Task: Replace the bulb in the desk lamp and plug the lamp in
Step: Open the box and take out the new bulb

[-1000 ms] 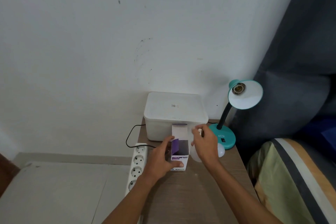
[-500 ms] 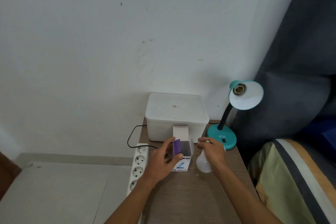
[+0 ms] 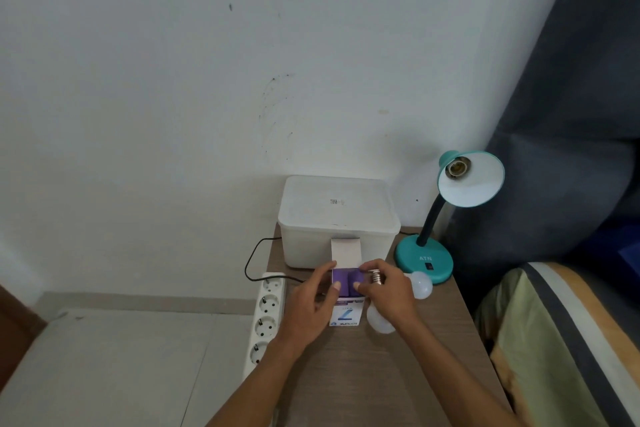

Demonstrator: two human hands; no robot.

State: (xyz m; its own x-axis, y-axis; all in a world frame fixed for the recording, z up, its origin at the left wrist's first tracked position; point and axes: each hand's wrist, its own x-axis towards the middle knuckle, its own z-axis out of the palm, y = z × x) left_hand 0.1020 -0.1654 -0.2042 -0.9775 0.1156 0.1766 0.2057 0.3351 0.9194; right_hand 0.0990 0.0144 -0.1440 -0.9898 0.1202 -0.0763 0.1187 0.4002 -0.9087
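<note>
Both hands have closed in on the one bulb box (image 3: 346,302): the left hand (image 3: 308,305) grips its side, while the right hand (image 3: 388,295) holds a bulb (image 3: 379,321) and presses a purple flap. Two bulbs show, the second bulb (image 3: 421,284) lying by the single teal desk lamp (image 3: 450,211), whose socket is empty. One white lidded container (image 3: 337,218) and one power strip (image 3: 266,315) sit on and beside the wooden table (image 3: 381,374), against a white wall (image 3: 207,80).

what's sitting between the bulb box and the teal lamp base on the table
In the head view, the right hand, holding a bulb, and a second white bulb lying against the lamp base sit right of the bulb box.
</note>
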